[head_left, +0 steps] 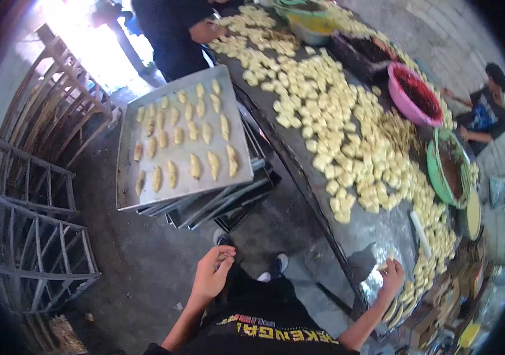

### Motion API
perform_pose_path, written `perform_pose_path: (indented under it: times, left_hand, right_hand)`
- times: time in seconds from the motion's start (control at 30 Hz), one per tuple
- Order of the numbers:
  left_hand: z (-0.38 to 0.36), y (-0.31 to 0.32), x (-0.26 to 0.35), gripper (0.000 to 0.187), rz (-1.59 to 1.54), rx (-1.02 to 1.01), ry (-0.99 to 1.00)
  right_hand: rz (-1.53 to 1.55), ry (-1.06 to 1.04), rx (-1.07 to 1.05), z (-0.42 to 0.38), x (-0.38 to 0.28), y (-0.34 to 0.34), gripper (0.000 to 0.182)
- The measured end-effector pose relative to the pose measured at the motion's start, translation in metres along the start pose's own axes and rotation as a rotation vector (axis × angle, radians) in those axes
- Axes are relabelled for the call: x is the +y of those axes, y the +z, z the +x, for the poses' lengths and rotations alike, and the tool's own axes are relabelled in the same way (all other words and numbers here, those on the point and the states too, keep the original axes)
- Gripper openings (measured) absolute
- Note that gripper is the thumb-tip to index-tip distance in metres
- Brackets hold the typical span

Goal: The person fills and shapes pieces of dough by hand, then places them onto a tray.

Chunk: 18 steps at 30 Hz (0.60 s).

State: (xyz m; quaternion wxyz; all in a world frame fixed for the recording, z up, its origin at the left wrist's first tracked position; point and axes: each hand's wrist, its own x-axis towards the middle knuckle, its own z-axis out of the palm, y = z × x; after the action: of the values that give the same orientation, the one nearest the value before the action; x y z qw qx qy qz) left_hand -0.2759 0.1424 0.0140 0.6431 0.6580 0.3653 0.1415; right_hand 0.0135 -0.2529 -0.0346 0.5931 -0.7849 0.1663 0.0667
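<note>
My right hand (390,278) is over the near end of the dark table (377,234), its fingers pinched on a small pale piece of dough (390,255). Beside it on the tabletop lies a white rolling pin (420,233). My left hand (212,273) is raised in front of my body, away from the table, with curled fingers and nothing visible in them. Several shaped dough rolls (391,309) lie by my right wrist at the table's near edge. Many flattened dough pieces (347,142) cover the table beyond my right hand.
Left of the table, a metal tray (163,192) with rows of shaped dough tops a stack of trays. Pink (399,97) and green (436,177) basins of dark filling stand along the far side. One person (489,112) is across the table, another (172,35) beyond the trays. Metal racks (39,242) stand left.
</note>
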Motion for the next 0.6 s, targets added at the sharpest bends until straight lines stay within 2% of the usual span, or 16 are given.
perform_pose_path:
  times: [0.1,0.2,0.27,0.33,0.4,0.47,0.53,0.6]
  left_hand:
    - [0.011,-0.041,-0.002,0.022,0.018,0.077,-0.022]
    - [0.029,-0.095,-0.002,0.022,-0.035,0.175,0.052]
    - [0.038,-0.137,-0.003,0.020,-0.024,0.338,0.148]
    - [0.040,-0.182,-0.003,0.020,-0.013,0.416,0.143]
    - [0.035,-0.222,-0.006,0.021,-0.001,0.481,0.136]
    - [0.028,-0.259,-0.011,0.022,0.020,0.602,0.042]
    - [0.019,-0.288,-0.022,0.023,0.014,0.631,0.009]
    - [0.010,-0.309,-0.033,0.023,-0.015,0.732,-0.024]
  right_hand:
    - [0.070,-0.139,-0.030,-0.037,-0.067,0.064,0.033]
    - [0.174,-0.222,-0.120,-0.070,-0.112,0.171,0.037]
    - [0.259,-0.220,-0.327,-0.108,-0.143,0.257,0.036]
    - [0.225,-0.330,-0.608,-0.136,-0.147,0.345,0.035]
    - [0.382,-0.139,-0.962,-0.193,-0.184,0.433,0.037]
    - [0.306,-0.155,-1.047,-0.247,-0.213,0.503,0.034]
    - [0.421,-0.259,-1.213,-0.295,-0.257,0.554,0.032]
    - [0.595,-0.551,-1.150,-0.344,-0.299,0.595,0.028]
